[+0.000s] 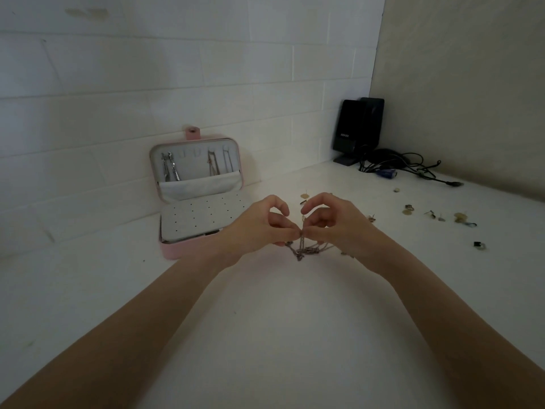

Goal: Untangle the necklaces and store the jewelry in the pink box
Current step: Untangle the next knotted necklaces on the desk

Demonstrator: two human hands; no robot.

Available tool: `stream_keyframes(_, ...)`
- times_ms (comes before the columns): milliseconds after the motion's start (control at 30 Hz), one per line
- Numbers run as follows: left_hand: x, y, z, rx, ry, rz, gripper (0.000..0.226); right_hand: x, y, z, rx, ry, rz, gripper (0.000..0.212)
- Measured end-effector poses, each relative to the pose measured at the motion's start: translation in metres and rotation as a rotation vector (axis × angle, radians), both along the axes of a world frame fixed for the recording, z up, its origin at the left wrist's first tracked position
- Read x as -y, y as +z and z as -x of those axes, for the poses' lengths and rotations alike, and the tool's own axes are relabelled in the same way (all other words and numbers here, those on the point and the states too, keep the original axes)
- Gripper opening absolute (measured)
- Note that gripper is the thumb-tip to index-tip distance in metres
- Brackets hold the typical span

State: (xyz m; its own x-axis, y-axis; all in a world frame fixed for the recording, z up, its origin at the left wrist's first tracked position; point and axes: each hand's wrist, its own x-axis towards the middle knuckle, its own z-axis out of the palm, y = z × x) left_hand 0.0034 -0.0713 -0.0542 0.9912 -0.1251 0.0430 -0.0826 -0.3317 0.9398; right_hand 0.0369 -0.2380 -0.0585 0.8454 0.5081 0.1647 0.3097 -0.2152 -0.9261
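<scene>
White counter [265, 335] in a dim corner: tangled necklaces [306, 251] lie mid-counter, their strands pinched between left hand [262, 228] and right hand [336, 222], fingertips meeting. Left of them, the open pink box [174, 251] holds chains hanging in its lid. Earrings [436, 216] lie scattered to the right.

Both forearms outstretched, left hand [262, 224] and right hand [333, 221] fingertip to fingertip, fingers curled, pinching.
</scene>
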Motion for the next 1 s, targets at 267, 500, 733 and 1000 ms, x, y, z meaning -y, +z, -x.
stream_keyframes(267,0.006,0.004,0.004,0.134,-0.007,-0.146,0.032,0.003,0.0,0.0,-0.319,0.063,-0.176,0.023)
stream_keyframes(500,0.018,-0.008,0.001,0.235,0.186,-0.051,0.032,-0.008,-0.003,0.002,-0.445,-0.052,-0.397,0.023)
stream_keyframes(733,0.021,-0.01,0.001,0.375,0.212,-0.056,0.036,-0.013,-0.004,0.001,-0.443,-0.066,-0.456,0.02)
stream_keyframes(1000,0.026,-0.014,0.003,0.552,0.221,-0.194,0.045,-0.013,-0.002,0.001,-0.458,-0.039,-0.403,0.018)
